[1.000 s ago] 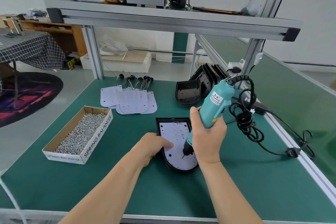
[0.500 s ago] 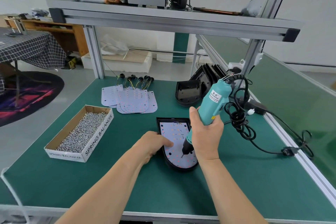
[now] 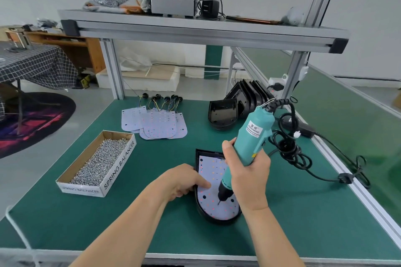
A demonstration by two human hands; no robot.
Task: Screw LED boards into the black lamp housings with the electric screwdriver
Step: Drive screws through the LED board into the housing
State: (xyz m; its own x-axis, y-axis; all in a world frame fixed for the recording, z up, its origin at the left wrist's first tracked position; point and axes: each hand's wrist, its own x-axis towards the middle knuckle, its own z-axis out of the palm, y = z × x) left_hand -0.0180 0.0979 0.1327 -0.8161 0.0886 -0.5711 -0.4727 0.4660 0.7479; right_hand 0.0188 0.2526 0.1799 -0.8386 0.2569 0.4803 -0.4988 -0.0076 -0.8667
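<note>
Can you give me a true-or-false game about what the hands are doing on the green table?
1. The right hand holds the electric screwdriver. True.
2. The screwdriver's tip points down at the LED board inside the black housing. True.
3. The box of screws sits to the right of the housing. False: it sits to the left.
4. The left hand is picking a screw out of the box. False: it grips the housing's left edge, thumb on the board.
5. The spare housings are at the back of the table. True.
</note>
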